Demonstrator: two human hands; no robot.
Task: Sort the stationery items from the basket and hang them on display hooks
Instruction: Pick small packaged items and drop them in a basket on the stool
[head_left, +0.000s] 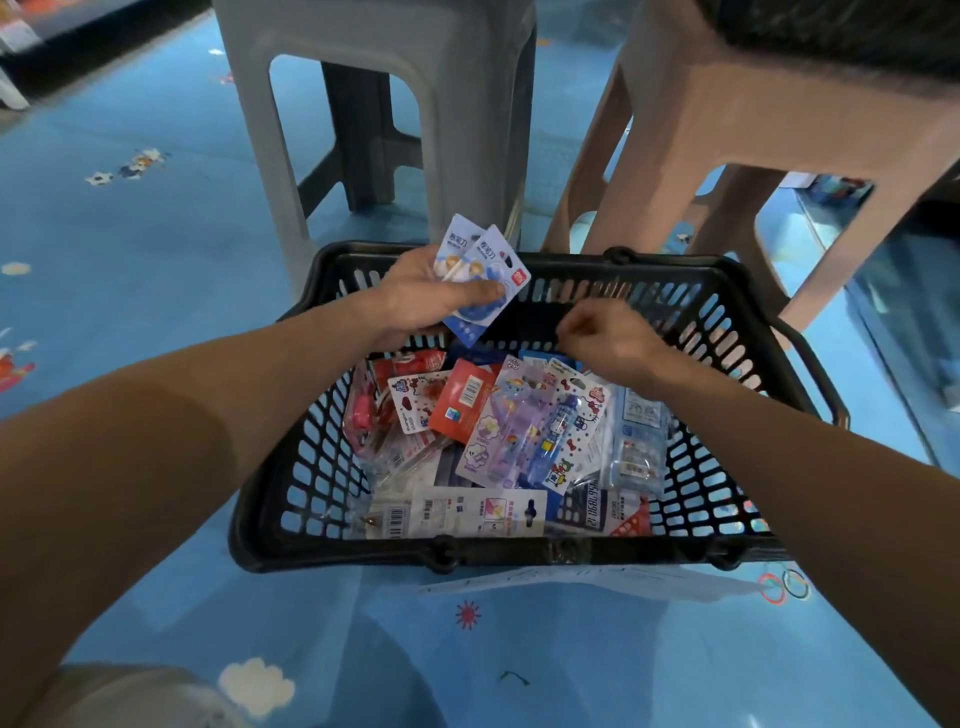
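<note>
Holding two blue-and-white carded packs in the left hand over a black basket.
The left grip clamps both packs, thumb across their fronts, above the basket's far rim. The right hand hovers inside the basket with fingers curled; I cannot tell whether its grip pinches anything. A loose pile of carded stationery lies in the basket, which stands on the blue floor near a grey stool and a tan stool.
</note>
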